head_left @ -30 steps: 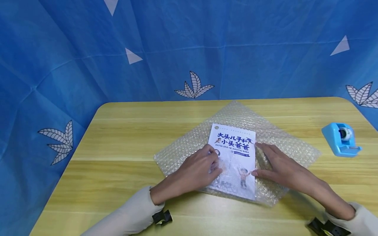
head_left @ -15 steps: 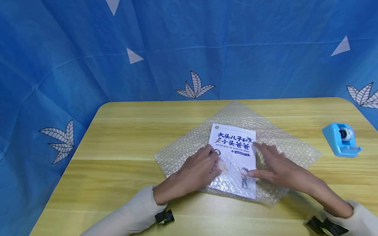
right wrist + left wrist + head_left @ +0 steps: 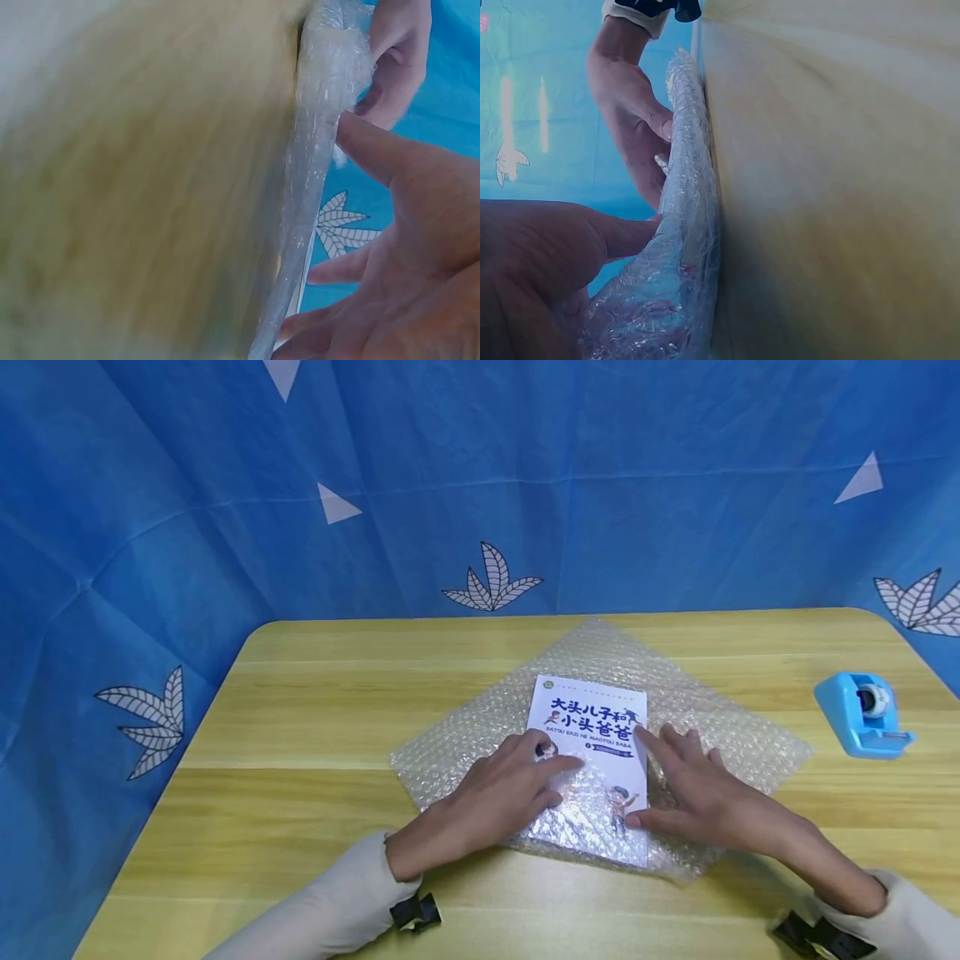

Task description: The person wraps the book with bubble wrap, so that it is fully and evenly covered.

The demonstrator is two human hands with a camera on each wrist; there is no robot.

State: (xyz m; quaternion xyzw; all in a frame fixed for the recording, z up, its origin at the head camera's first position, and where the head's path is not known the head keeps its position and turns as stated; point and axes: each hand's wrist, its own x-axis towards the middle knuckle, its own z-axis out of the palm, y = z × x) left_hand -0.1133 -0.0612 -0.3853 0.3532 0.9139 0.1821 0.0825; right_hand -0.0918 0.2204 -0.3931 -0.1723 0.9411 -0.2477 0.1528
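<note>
Now pressing bubble wrap (image 3: 723,727) over book (image 3: 609,768), likely flattening it, with loosened left hand (image 3: 491,793) (index just uncurled) at nine o'clock and splayed, ungripping right hand (image 3: 712,797) at three.

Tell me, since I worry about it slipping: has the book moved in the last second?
No. Against the far edge of the table in the head view, the book lies in the same place, at the same slant.

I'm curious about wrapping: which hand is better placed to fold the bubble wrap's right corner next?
Probably the right hand: it is at the right edge of the book, nearer that corner of bubble wrap. The left hand is on the book's left side.
</note>
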